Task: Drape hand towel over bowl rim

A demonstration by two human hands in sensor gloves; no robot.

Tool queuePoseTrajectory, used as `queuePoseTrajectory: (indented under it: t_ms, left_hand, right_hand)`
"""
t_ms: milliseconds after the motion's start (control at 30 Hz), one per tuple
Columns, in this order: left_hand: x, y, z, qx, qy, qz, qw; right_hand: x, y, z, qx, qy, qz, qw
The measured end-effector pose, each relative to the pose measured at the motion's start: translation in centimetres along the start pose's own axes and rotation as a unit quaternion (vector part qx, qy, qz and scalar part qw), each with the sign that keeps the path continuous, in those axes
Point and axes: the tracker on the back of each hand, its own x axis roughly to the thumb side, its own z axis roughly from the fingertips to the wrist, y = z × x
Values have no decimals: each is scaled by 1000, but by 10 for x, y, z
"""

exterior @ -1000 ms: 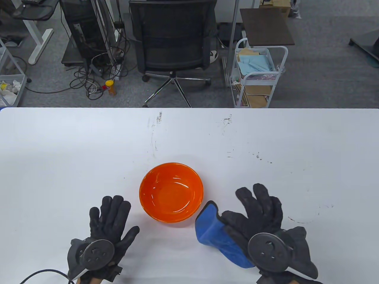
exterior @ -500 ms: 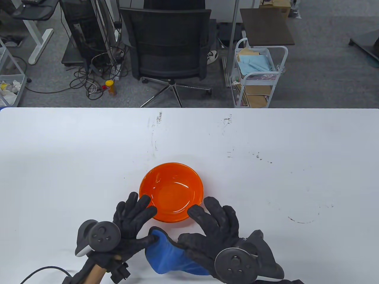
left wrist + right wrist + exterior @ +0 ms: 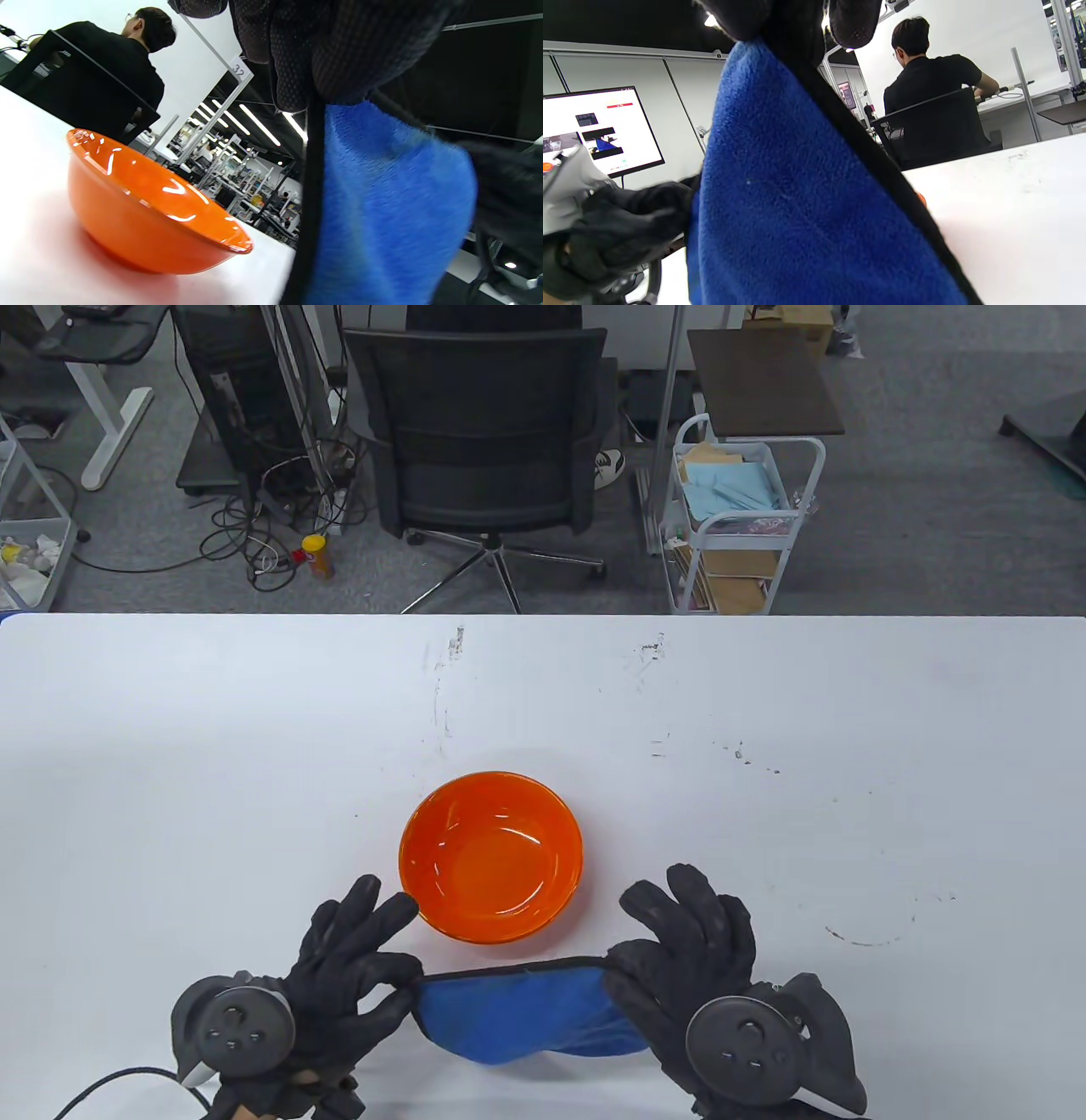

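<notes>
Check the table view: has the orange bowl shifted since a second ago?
No. The orange bowl sits at the same spot below the scuff marks on the table; only the hands and blue towel have moved.

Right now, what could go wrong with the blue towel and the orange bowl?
The blue fleece towel, pinched at its ends by the left hand and right hand, sags in the middle, so it might drop inside the shiny orange bowl instead of resting on its rim. The bowl may also slide if bumped.
</notes>
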Motion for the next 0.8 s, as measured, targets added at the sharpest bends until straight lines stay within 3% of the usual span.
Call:
queuePoseTrajectory:
  t_ms: [133,233,433,600,800]
  left_hand:
    - [22,19,9,-23,-22,-21,999]
    - [33,31,11,-78,-9,-22,997]
    - [18,34,-2,-85,43,-16,995]
    - [-15,26,-20,-43,104,-55,992]
    - [-39,13,-42,28,120,-139,983]
  right_hand:
    - [2,9,15,-6,-9,-13,1000]
    - [2,21,17,-9,-3,-8,1000]
    - [-21,60,-13,26,41,5,999]
    - [-39,84,-48,24,76,-7,997]
    - [-60,94,-84,-12,130,2,991]
